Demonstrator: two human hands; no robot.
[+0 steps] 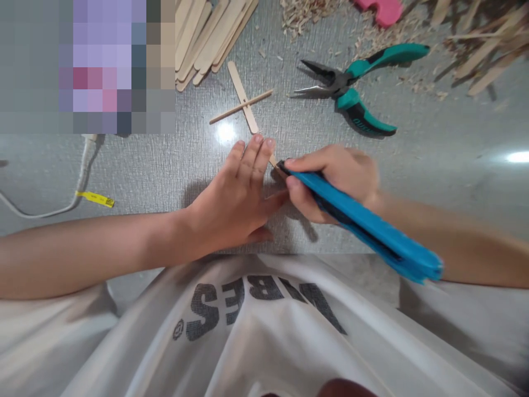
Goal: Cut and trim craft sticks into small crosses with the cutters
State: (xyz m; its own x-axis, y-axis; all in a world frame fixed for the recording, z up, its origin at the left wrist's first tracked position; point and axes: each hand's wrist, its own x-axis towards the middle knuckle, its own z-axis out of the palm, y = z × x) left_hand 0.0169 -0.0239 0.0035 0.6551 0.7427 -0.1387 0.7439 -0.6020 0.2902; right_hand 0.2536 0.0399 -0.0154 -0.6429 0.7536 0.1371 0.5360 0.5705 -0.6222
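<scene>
My left hand (242, 190) lies palm down on the table, its fingers stretched forward and pressing on a wooden craft stick (273, 160). Most of that stick is hidden under the fingers and the knife. In my right hand (336, 179) is a blue utility knife (363, 218), slanting down to the right. Its front end meets the stick close to my left fingers; the blade itself cannot be made out. Just beyond my left fingertips another craft stick (236, 80) lies flat, with a thin wooden strip (223, 116) across it.
Green-handled pliers (339, 82) lie spread beyond my right hand. Many craft sticks (219, 36) are piled at the back, with wood shavings (303, 16), a pink object (386, 11) and wooden pieces (491, 49) to the right. A white cable (85, 165) runs at the left.
</scene>
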